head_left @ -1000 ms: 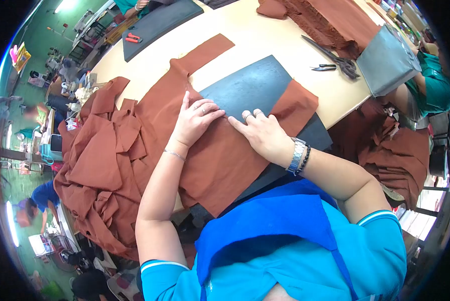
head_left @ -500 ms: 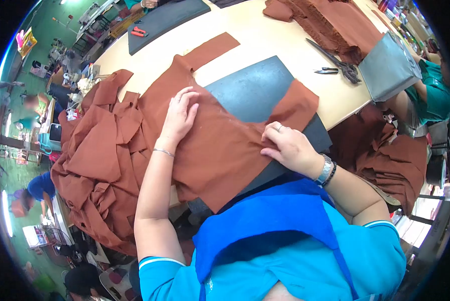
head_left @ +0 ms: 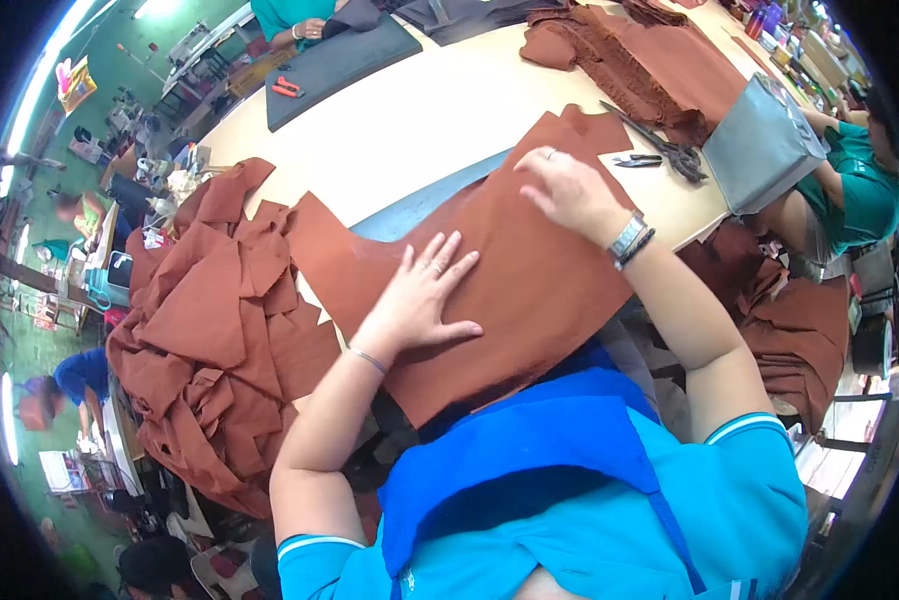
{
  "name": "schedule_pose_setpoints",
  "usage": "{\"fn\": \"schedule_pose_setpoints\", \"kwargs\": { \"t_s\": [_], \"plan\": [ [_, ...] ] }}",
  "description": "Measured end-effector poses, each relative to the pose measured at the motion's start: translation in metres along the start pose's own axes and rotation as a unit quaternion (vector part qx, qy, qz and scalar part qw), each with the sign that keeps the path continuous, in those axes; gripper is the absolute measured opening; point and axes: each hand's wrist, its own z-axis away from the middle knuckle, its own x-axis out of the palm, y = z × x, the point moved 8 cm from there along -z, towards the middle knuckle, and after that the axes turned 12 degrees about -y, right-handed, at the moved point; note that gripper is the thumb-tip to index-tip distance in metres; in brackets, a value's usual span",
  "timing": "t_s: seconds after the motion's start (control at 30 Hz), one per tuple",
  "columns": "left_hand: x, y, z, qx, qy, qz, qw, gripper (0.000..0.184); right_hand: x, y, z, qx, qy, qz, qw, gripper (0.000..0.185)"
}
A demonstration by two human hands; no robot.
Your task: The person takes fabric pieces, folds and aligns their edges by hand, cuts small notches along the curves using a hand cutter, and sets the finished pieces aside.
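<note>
A cut piece of reddish-brown cloth lies in front of me over a dark grey board, of which only a strip shows beyond the cloth. My left hand is pressed flat on the cloth, its fingers spread. Over the right part of the same piece, my right hand rests with bent fingers, thumb apart from them. Beyond that hand, large dark scissors and small thread snips lie on the pale table.
A heap of brown cloth hangs over the table's left side. More brown pieces lie at the back right, near a grey box-like object. An orange-handled cutter sits on a dark slab. Co-workers sit around.
The cloth has shifted and turned, covering most of the board. My left hand has moved right and down, flattening out; my right hand has moved up and away from me.
</note>
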Motion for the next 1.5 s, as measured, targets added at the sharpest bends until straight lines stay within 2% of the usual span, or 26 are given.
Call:
{"fn": "schedule_pose_setpoints", "kwargs": {
  "t_s": [0.1, 0.17, 0.23, 0.27, 0.37, 0.4, 0.43, 0.5, 0.7, 0.83, 0.9, 1.03, 1.13, 1.23, 1.27, 1.37, 1.4, 1.43, 1.5],
  "plan": [
    [0.018, 0.026, 0.001, -0.03, 0.025, 0.02, 0.999, 0.106, 0.015, -0.011, 0.007, -0.011, -0.015, -0.026, 0.999, 0.024],
    [0.031, 0.053, 0.009, -0.084, 0.027, 0.041, 0.995, 0.107, 0.023, -0.015, 0.013, -0.032, -0.023, -0.05, 0.998, 0.023],
    [0.033, 0.081, 0.016, -0.082, -0.006, 0.064, 0.995, 0.107, 0.025, -0.022, 0.016, -0.062, -0.024, -0.064, 0.996, 0.023],
    [0.018, 0.092, 0.021, -0.067, 0.048, 0.012, 0.997, 0.092, 0.027, -0.023, 0.017, -0.068, -0.019, -0.071, 0.995, 0.024],
    [-0.018, 0.067, 0.004, -0.077, 0.146, 0.082, 0.983, 0.068, 0.033, -0.025, 0.022, -0.089, -0.001, -0.08, 0.993, 0.025],
    [-0.036, 0.058, 0.0, -0.074, 0.257, 0.062, 0.962, 0.048, 0.036, -0.025, 0.024, -0.096, 0.007, -0.074, 0.993, 0.025],
    [-0.037, 0.04, -0.013, -0.099, 0.241, 0.109, 0.959, 0.046, 0.037, -0.025, 0.026, -0.103, 0.015, -0.068, 0.992, 0.025],
    [-0.024, 0.012, -0.032, -0.1, 0.284, 0.143, 0.943, 0.037, 0.042, -0.023, 0.029, -0.093, -0.002, -0.075, 0.993, 0.024],
    [-0.014, 0.006, -0.026, -0.057, 0.32, 0.148, 0.934, 0.015, 0.045, -0.028, 0.033, -0.142, -0.002, 0.004, 0.99, 0.023],
    [-0.009, 0.011, -0.009, -0.06, 0.307, 0.111, 0.943, 0.015, 0.045, -0.035, 0.032, -0.154, -0.013, 0.062, 0.986, 0.024],
    [-0.009, 0.015, -0.001, -0.07, 0.296, 0.093, 0.948, 0.015, 0.053, -0.035, 0.031, -0.15, -0.043, 0.1, 0.983, 0.03],
    [-0.006, 0.015, 0.004, -0.064, 0.314, 0.086, 0.943, 0.016, 0.056, -0.058, 0.041, -0.095, -0.157, 0.146, 0.972, 0.056],
    [-0.007, 0.016, 0.004, -0.067, 0.304, 0.087, 0.946, 0.016, 0.059, -0.061, 0.046, -0.051, -0.193, 0.135, 0.971, 0.071],
    [-0.007, 0.017, 0.005, -0.06, 0.312, 0.089, 0.944, 0.016, 0.05, -0.035, 0.038, 0.003, -0.151, 0.173, 0.973, 0.072],
    [-0.006, 0.016, 0.005, -0.059, 0.313, 0.094, 0.943, 0.016, 0.045, -0.032, 0.038, 0.002, -0.055, 0.238, 0.97, 0.067],
    [-0.005, 0.012, 0.005, -0.062, 0.308, 0.116, 0.942, 0.017, 0.051, -0.063, 0.034, -0.105, -0.103, 0.046, 0.988, 0.057],
    [-0.006, 0.011, 0.007, -0.068, 0.302, 0.13, 0.942, 0.017, 0.053, -0.084, 0.041, -0.167, -0.057, 0.036, 0.984, 0.05],
    [-0.006, 0.01, 0.009, -0.073, 0.295, 0.144, 0.942, 0.017, 0.065, -0.092, 0.046, -0.156, -0.109, 0.021, 0.981, 0.052],
    [-0.004, 0.01, 0.022, -0.079, 0.274, 0.166, 0.944, 0.017, 0.068, -0.094, 0.049, -0.143, -0.097, 0.044, 0.984, 0.055]
  ]
}}
